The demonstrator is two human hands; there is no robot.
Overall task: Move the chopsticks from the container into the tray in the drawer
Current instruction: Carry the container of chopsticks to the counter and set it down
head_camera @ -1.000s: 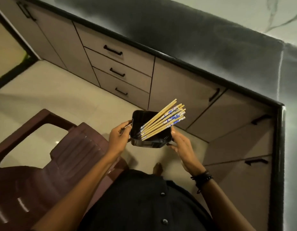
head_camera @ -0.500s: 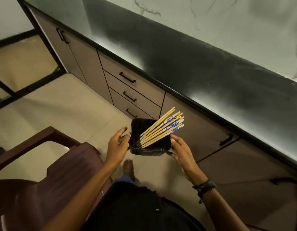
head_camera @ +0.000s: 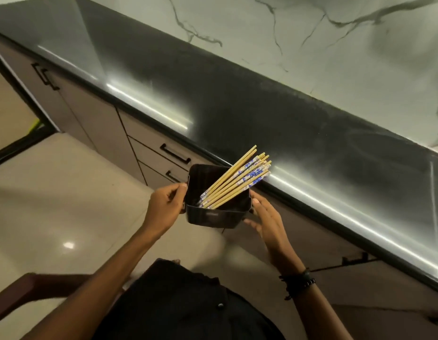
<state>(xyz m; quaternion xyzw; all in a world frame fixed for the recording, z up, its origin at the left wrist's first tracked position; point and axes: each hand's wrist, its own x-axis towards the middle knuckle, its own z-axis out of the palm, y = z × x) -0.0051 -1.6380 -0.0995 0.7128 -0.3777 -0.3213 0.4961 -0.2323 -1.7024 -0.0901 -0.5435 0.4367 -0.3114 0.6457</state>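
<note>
The chopsticks (head_camera: 234,181) lie bundled in the black container (head_camera: 216,200), their lower tips down in its near left corner and their upper ends fanning out over the far right rim, well past the edge. I have the container carried in the air, just in front of the dark surface (head_camera: 262,114) and above the floor. My left hand (head_camera: 165,208) is clamped on the left wall, thumb at the rim; my right hand (head_camera: 266,217) cups the right wall and underside, fingers spread rather than fully curled.

No drawer is open and I see no tray, so I judge this step to be bringing the load to the drawers (head_camera: 164,153) below the surface's edge. To do it well I would keep the container level or tipped slightly toward me, since the overhanging ends could slide out on the far side. I would set it on the surface first, freeing a hand for a drawer handle (head_camera: 175,153), instead of balancing it one-handed.
</note>
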